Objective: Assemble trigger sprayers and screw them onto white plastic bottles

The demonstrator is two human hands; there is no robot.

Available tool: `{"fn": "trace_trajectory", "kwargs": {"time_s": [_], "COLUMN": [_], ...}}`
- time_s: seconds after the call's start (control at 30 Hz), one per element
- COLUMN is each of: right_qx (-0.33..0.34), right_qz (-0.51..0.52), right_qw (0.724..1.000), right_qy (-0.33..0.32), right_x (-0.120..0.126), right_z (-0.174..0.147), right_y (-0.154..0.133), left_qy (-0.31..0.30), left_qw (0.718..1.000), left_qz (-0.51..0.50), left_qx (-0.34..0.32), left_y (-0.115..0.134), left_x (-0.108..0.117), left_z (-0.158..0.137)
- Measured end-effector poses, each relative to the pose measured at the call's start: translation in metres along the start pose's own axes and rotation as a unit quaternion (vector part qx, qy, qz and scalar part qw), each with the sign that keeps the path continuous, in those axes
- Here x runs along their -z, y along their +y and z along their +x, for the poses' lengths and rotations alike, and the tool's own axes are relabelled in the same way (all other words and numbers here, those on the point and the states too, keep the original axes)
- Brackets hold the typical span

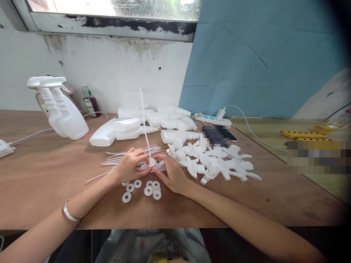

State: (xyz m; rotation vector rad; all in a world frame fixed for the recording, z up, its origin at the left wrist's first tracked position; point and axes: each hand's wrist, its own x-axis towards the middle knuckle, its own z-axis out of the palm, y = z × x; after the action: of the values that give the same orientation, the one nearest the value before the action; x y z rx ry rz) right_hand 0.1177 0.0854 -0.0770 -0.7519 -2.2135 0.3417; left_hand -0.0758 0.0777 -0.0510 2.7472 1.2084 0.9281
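Both my hands meet over the table around a white trigger spray head [151, 162], partly covered by my fingers. A thin white dip tube [144, 120] rises from its round collar, leaning slightly left. My left hand [133, 164] pinches the collar from the left with thumb and fingers. From the right, my right hand [174, 173] grips the same head, its thumb and fingers closed about it. Just in front lie several loose white ring washers [148, 190]. More thin tubes [111, 163] are spread behind and left of my left hand.
Several white trigger heads [219, 164] are heaped to the right. Behind lie white spray bottles [127, 128] on their sides. Two assembled spray bottles [67, 113] stand at left, near a dark glass bottle [91, 104]. A power strip [212, 119] and phone [231, 136] are at back right.
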Motion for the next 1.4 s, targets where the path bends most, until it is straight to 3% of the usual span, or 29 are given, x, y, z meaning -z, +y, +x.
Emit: {"fn": "trace_trajectory", "kwargs": {"time_s": [0.23, 0.37, 0.53, 0.73, 0.83, 1.03, 1.4], "right_qx": [-0.093, -0.125, -0.174, -0.273, -0.284, -0.282, -0.276], "right_qz": [-0.028, -0.027, 0.122, 0.326, 0.369, 0.399, 0.388], "right_qw": [0.994, 0.991, 0.977, 0.904, 0.884, 0.872, 0.878], "right_qy": [0.054, 0.025, -0.009, -0.043, -0.04, -0.038, -0.041], "right_x": [0.0012, 0.001, -0.0027, -0.0023, -0.002, -0.003, 0.0016], "right_z": [0.0012, 0.001, 0.0015, 0.0054, 0.0062, 0.0054, 0.0063], "right_y": [0.0027, 0.0034, 0.0037, 0.0014, 0.0017, 0.0039, 0.0011], "left_qy": [0.019, 0.026, 0.022, 0.01, 0.009, 0.013, 0.013], "left_qw": [1.0, 0.999, 1.0, 1.0, 1.0, 1.0, 1.0], "left_qz": [0.007, 0.018, 0.017, 0.013, 0.01, 0.005, -0.005], "left_qx": [0.007, 0.008, 0.006, 0.012, 0.016, 0.018, 0.022], "left_y": [0.0028, 0.0025, 0.0008, 0.0006, 0.0009, 0.0007, 0.0], "left_x": [0.0, -0.001, -0.0009, -0.0009, -0.0009, -0.0012, -0.0014], "left_z": [0.0003, -0.0001, -0.0004, 0.0, 0.0, 0.0002, -0.0006]}}
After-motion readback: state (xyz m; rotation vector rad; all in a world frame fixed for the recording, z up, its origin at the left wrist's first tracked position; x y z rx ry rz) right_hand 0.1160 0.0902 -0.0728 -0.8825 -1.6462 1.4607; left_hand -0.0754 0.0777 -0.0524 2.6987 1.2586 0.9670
